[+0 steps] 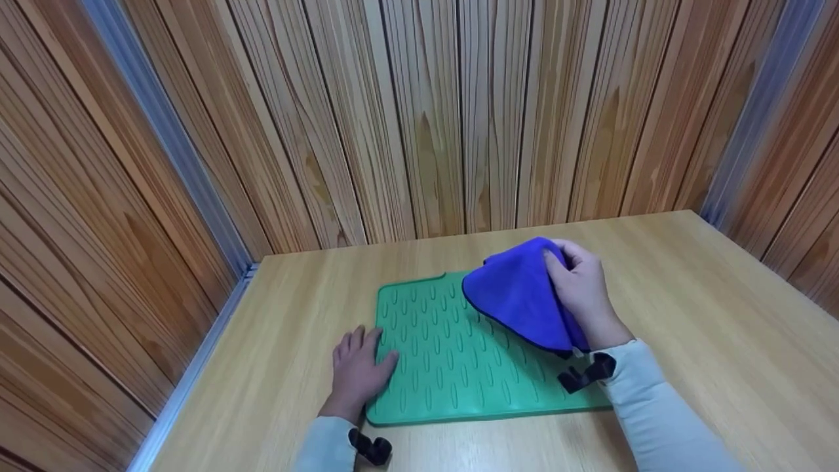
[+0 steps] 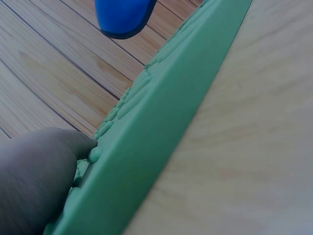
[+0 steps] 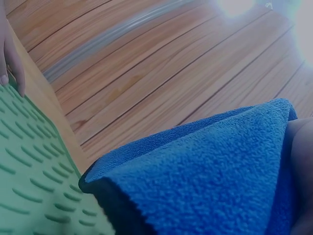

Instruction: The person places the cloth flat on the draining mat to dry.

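Observation:
A green rubbery mat with raised oval ridges lies flat on the wooden table. Above its right part, my right hand pinches a folded blue cloth with dark edging, thumb on the near side. The cloth looks fuzzy in the right wrist view and hangs down in a fan shape. At the mat's left edge rests my left hand, fingers spread and fairly straight, with the thumb on the mat's surface. In the left wrist view that thumb touches the ridges of the mat.
The light wooden table stretches around the mat on all sides. Wood-panelled walls rise behind it and at both sides, with metal strips in the corners. Each wrist carries a black strap mount.

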Demonstrator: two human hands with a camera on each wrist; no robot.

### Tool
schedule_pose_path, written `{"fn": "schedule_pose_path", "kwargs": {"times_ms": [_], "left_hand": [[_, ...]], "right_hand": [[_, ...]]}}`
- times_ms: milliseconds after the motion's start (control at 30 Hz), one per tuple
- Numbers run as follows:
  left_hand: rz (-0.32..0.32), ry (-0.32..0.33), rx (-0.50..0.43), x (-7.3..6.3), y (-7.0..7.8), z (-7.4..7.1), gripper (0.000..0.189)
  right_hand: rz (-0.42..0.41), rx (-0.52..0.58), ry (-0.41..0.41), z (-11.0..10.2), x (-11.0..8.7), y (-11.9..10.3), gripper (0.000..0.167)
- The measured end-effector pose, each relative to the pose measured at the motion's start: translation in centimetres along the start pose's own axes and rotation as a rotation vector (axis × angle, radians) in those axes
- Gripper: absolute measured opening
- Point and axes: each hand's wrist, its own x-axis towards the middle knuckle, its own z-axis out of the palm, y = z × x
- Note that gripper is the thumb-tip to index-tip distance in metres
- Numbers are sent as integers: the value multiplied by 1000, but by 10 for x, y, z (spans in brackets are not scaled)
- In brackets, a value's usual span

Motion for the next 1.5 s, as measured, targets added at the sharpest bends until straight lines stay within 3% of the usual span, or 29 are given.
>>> {"fn": "schedule_pose_path", "kwargs": {"times_ms": [733, 867, 1000, 1500], "left_hand": [[-7, -1, -12, 0, 3, -1, 62], [-7, 2, -10, -1, 2, 0, 62], [-4, 5, -13, -1, 2, 0, 61], [-13, 0, 1, -1, 2, -1, 62]], "right_hand": [[-15, 85, -55, 33, -6, -3, 17], [-22, 91, -80, 32, -11, -12, 17], [-12, 69, -93, 30, -16, -22, 18], [56, -40, -168, 24, -17, -5, 20]]}}
